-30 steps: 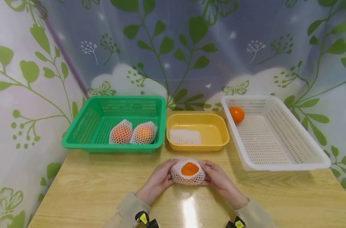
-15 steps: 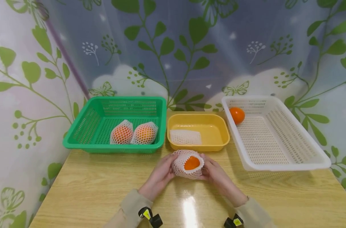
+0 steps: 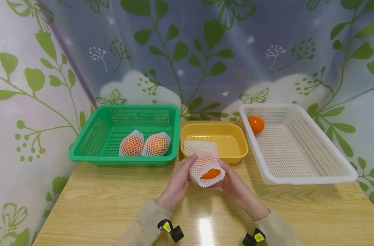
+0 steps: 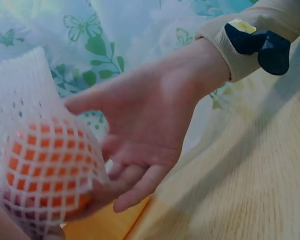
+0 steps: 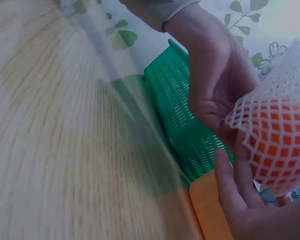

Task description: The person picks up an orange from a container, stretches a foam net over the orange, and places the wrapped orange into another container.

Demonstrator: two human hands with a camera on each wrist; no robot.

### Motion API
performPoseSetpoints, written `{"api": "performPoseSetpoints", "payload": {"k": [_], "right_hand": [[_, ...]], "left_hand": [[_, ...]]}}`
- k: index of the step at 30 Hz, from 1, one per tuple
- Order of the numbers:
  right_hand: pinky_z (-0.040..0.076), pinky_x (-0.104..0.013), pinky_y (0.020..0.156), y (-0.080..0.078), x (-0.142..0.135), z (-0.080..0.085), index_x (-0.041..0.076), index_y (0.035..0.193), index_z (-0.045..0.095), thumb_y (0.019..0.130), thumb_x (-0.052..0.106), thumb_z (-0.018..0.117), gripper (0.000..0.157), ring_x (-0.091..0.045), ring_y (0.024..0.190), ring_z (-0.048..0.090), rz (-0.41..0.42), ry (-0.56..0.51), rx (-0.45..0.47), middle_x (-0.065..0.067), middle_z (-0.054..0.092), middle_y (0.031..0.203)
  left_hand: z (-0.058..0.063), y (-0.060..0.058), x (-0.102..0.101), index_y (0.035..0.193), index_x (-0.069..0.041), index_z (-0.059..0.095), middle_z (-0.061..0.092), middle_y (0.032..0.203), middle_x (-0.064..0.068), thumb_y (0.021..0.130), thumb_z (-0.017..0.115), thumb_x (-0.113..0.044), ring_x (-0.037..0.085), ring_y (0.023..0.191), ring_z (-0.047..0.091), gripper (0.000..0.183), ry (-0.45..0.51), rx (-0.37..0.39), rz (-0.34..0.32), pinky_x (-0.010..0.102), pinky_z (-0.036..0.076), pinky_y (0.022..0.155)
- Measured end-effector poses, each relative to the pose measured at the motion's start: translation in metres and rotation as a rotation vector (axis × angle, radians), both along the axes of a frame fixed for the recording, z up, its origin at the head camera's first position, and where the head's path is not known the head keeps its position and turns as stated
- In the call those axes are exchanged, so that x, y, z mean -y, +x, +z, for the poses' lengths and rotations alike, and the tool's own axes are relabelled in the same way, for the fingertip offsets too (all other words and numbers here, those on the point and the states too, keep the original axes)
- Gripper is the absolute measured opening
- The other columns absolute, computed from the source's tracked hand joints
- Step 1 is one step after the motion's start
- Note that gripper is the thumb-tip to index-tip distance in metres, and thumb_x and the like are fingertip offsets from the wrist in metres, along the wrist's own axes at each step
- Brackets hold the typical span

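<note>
A round orange fruit (image 3: 210, 174), wrapped in a white foam-net sleeve (image 3: 203, 164), is gripped from both sides — by the left hand (image 3: 177, 182) and the right hand (image 3: 235, 184) — above the pale wood-grain table (image 3: 113, 198), near the shallow yellow plastic tray (image 3: 231, 141). Orange skin is bared at the sleeve's near end.

Fruit (image 3: 210, 174) in the middle: strong orange-red. Its net (image 3: 202, 164): white, diamond mesh. Lone fruit (image 3: 257, 125): plain orange. Paired fruits (image 3: 132, 145): paler orange, white mesh over. Green basket (image 3: 119, 159): slotted pattern. Tray (image 3: 233, 145): plain yellow. White basket (image 3: 313, 180): slotted too. Bench (image 3: 107, 194): pale yellow-brown, grained. Curtain (image 3: 187, 44): grey-blue and white, green leaves, butterflies. Sleeves (image 3: 276, 225): beige. Wrist gadgets (image 3: 176, 234): black, yellow patches.
</note>
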State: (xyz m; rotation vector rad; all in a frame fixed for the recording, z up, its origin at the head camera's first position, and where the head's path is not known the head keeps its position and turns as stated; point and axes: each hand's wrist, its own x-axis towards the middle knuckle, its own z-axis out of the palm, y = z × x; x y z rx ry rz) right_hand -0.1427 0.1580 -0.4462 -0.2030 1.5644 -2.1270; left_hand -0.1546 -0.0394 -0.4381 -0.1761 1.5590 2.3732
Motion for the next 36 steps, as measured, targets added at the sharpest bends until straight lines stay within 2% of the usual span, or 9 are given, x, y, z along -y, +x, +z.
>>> {"api": "performPoseSetpoints", "payload": {"k": [3,6,11,15,18,22,28,32,36], "right_hand": [[0.052,-0.041,0.099,0.003,-0.002,0.003,0.019,0.149,0.038,0.11,0.045,0.026,0.048,-0.017,0.116,0.063,0.03,-0.021,-0.031,0.006,0.06,0.132],[0.049,-0.038,0.1,0.007,-0.002,0.007,0.025,0.145,0.04,0.11,0.044,0.024,0.043,-0.012,0.119,0.059,0.034,-0.019,-0.053,0.011,0.058,0.132],[0.043,-0.032,0.105,0.014,0.0,0.015,0.012,0.154,0.03,0.109,0.043,0.025,0.054,-0.009,0.123,0.054,0.024,-0.009,-0.061,0.01,0.055,0.135],[0.041,-0.027,0.107,0.017,0.002,0.02,0.002,0.156,0.02,0.109,0.044,0.027,0.064,-0.007,0.125,0.053,0.022,-0.007,-0.067,0.01,0.055,0.134],[0.044,-0.028,0.104,0.016,0.002,0.022,0.0,0.156,0.019,0.109,0.046,0.027,0.066,-0.007,0.121,0.055,0.029,-0.005,-0.082,0.009,0.056,0.132],[0.05,-0.031,0.098,0.012,0.001,0.023,0.0,0.154,0.02,0.11,0.045,0.028,0.063,-0.01,0.114,0.06,0.019,0.009,-0.105,0.005,0.058,0.128],[0.054,-0.031,0.092,0.012,0.003,0.025,0.001,0.157,0.021,0.109,0.039,0.043,0.064,-0.009,0.108,0.063,-0.127,0.087,-0.116,0.0,0.055,0.128],[0.056,-0.028,0.089,0.012,0.005,0.024,-0.003,0.148,0.035,0.107,0.026,0.053,0.053,-0.009,0.106,0.063,-0.268,0.087,-0.12,0.001,0.06,0.122],[0.057,-0.024,0.087,0.012,0.005,0.023,-0.002,0.14,0.041,0.106,0.017,0.055,0.041,-0.007,0.1,0.066,-0.312,0.025,-0.093,0.006,0.07,0.11]], "left_hand": [[0.001,-0.002,-0.003,0.13,0.002,0.062,0.069,0.101,-0.001,0.102,0.061,-0.036,0.008,0.088,0.061,0.047,-0.005,-0.006,0.005,0.02,0.052,0.075],[0.001,-0.003,-0.004,0.133,0.002,0.061,0.07,0.103,-0.001,0.102,0.061,-0.037,0.006,0.089,0.062,0.05,0.002,0.008,-0.012,0.019,0.053,0.075],[-0.001,-0.001,-0.006,0.13,0.0,0.064,0.068,0.107,-0.005,0.104,0.058,-0.028,0.007,0.098,0.059,0.039,0.028,-0.034,-0.041,0.02,0.05,0.085],[-0.001,0.002,-0.008,0.118,-0.008,0.07,0.067,0.105,-0.008,0.105,0.051,-0.022,0.008,0.1,0.058,0.027,0.057,-0.075,-0.062,0.024,0.047,0.091],[0.001,0.002,-0.007,0.123,-0.01,0.067,0.066,0.112,-0.006,0.107,0.047,-0.038,0.011,0.106,0.056,0.038,0.066,-0.045,-0.106,0.028,0.044,0.096],[0.005,0.001,-0.004,0.142,-0.006,0.052,0.06,0.131,0.002,0.103,0.037,-0.062,0.016,0.116,0.053,0.07,0.038,-0.026,-0.19,0.031,0.042,0.097],[0.009,0.002,-0.004,0.145,-0.006,0.047,0.059,0.128,0.003,0.101,0.036,-0.064,0.014,0.108,0.054,0.074,0.017,-0.051,-0.199,0.028,0.046,0.088],[0.01,0.004,-0.005,0.148,-0.005,0.043,0.056,0.134,0.007,0.102,0.036,-0.064,0.015,0.113,0.053,0.074,0.017,-0.049,-0.177,0.029,0.045,0.091],[0.009,0.005,-0.007,0.151,-0.007,0.04,0.051,0.145,0.011,0.101,0.032,-0.067,0.021,0.125,0.05,0.078,0.019,-0.017,-0.175,0.036,0.041,0.102]]}}
